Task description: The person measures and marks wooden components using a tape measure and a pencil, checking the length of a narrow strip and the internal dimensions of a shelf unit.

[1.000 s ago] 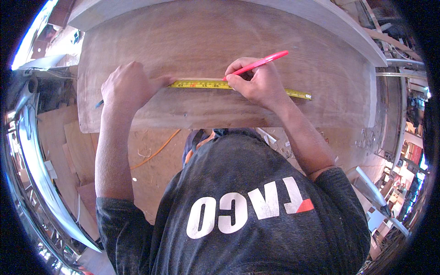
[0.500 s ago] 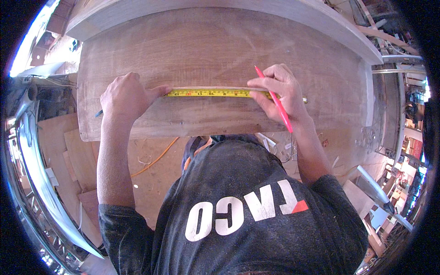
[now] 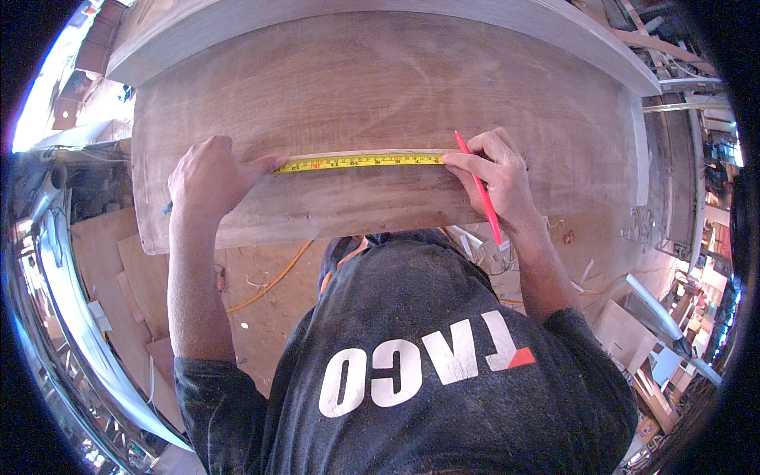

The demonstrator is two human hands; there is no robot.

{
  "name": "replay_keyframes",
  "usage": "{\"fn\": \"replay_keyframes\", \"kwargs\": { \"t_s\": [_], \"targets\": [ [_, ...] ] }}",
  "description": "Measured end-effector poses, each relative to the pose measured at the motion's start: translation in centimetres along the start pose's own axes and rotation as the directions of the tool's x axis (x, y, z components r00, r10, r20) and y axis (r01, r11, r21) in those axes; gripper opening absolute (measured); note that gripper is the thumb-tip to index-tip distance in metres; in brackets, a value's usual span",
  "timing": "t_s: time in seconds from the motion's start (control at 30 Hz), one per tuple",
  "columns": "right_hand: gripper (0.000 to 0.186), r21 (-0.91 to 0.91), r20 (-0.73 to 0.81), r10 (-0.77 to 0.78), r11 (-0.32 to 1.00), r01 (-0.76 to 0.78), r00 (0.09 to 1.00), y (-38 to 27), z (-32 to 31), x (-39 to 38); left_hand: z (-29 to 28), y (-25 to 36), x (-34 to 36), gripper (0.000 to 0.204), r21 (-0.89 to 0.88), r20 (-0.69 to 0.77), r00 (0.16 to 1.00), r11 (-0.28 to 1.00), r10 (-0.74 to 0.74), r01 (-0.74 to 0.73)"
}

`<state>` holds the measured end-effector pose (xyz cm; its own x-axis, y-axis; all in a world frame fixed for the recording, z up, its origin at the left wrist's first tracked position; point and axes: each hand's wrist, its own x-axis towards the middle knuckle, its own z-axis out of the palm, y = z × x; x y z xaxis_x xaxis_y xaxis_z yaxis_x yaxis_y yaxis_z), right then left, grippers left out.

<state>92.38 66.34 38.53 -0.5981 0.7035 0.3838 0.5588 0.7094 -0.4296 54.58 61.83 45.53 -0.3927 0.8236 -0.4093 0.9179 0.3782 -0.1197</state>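
A yellow tape measure blade [image 3: 360, 161] stretches left to right across the brown wooden panel [image 3: 356, 95]. Along its far edge runs a thin wooden strip [image 3: 380, 151], its ends hidden by my hands. My left hand [image 3: 207, 176] is closed at the blade's left end, thumb stretched along it; a small blue bit, perhaps of the tape's case, pokes out beside the wrist. My right hand [image 3: 499, 174] holds a red pen [image 3: 484, 198] slantwise, tip pointing away from me. Its thumb and fingertips also pinch the strip and the blade's edge.
A raised wooden ledge [image 3: 380, 17] curves along the panel's far side. Below the near edge an orange cord [image 3: 285, 273] lies on the floor. Boards [image 3: 119, 261] lean at the left, and offcuts and a pale tube [image 3: 653, 305] lie at the right.
My right hand has shifted slightly right along the tape, its fingers now pinched at the blade's edge. The pen moved with it. The left hand moved slightly left.
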Motion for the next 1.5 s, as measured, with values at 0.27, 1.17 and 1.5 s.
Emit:
{"fn": "replay_keyframes", "kwargs": {
  "t_s": [0.27,1.17,1.5],
  "targets": [
    [0.026,-0.020,-0.096,-0.021,1.000,0.019,0.995,-0.1,0.9,-1.0,0.1,2.0,-0.5,0.090,0.006,-0.030,0.999,1.000,0.030,-0.030],
    [0.023,-0.046,-0.138,-0.077,0.996,0.071,0.987,0.4,1.6,-1.2,0.4,3.7,-1.1,0.094,0.008,-0.042,0.998,0.999,0.036,-0.036],
    [0.023,-0.036,-0.130,-0.044,0.999,0.039,0.991,-0.2,1.7,-1.0,0.4,3.3,-1.1,0.096,-0.007,-0.049,0.998,1.000,0.030,-0.030]
  ]
}}
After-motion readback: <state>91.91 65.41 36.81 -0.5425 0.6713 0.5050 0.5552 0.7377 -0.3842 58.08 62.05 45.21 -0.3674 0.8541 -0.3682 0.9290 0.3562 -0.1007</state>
